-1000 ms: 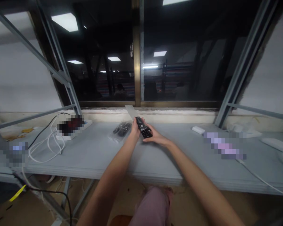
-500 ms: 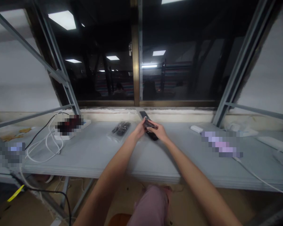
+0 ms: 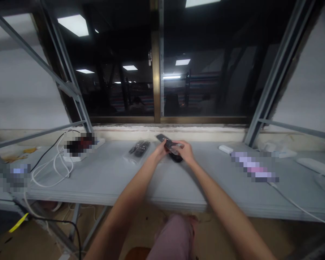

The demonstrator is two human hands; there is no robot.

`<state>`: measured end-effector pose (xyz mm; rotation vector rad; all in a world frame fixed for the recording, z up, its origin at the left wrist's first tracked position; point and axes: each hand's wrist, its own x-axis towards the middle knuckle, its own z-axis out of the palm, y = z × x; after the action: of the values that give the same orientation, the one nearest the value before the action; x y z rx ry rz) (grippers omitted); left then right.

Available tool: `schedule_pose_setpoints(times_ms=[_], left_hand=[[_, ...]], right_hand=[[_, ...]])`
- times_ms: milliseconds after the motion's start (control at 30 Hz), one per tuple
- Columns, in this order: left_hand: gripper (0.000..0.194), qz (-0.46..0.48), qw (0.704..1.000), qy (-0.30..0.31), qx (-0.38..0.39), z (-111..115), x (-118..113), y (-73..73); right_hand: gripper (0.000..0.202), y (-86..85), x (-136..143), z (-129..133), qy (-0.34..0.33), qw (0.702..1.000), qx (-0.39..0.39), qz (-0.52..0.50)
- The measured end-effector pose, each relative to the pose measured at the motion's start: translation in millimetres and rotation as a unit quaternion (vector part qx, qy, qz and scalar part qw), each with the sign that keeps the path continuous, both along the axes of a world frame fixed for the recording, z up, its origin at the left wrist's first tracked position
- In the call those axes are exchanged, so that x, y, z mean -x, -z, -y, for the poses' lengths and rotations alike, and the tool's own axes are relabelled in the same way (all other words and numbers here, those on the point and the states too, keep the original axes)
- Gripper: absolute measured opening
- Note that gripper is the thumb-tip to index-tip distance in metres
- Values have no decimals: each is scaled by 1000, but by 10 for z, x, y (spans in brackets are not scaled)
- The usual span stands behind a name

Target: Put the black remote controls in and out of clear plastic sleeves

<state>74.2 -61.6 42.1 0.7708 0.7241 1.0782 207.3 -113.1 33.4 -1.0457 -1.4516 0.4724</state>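
Above the middle of the grey table, my left hand (image 3: 160,150) grips a dark remote control (image 3: 161,137) around its side, the far end sticking out past the fingers. My right hand (image 3: 184,151) pinches the near end, where some clear, shiny plastic seems to wrap it. Another black remote control (image 3: 175,158) lies on the table just beneath my hands, partly covered by them. To the left, several black remote controls (image 3: 142,149) rest side by side in clear plastic bags.
The grey table (image 3: 103,177) runs along a window ledge (image 3: 119,131). A blurred-out object and white cables (image 3: 51,183) are at left. At right are a small white adapter (image 3: 225,148), another blurred-out object with a cable, and a white power strip (image 3: 315,168). Metal posts (image 3: 256,121) frame both sides.
The held remote control has turned, its far end swinging left and down. My right hand has shifted slightly right along it, and more of the remote beneath is uncovered.
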Motion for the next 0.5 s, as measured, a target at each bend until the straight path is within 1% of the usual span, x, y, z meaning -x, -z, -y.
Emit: schedule_pose_setpoints(times_ms=[100,167,367,500], left_hand=[[27,-29,999,40,-14,31,-35,23],[27,-52,996,61,-28,53,-46,23],[26,-131,986,97,-42,31,11,16],[19,-176,980,91,-27,-50,127,18]], right_hand=[[17,7,-7,-4,62,996,-43,48],[15,15,2,6,80,991,-71,84],[14,23,28,69,69,983,-113,129],[12,35,45,74,38,981,-111,153]])
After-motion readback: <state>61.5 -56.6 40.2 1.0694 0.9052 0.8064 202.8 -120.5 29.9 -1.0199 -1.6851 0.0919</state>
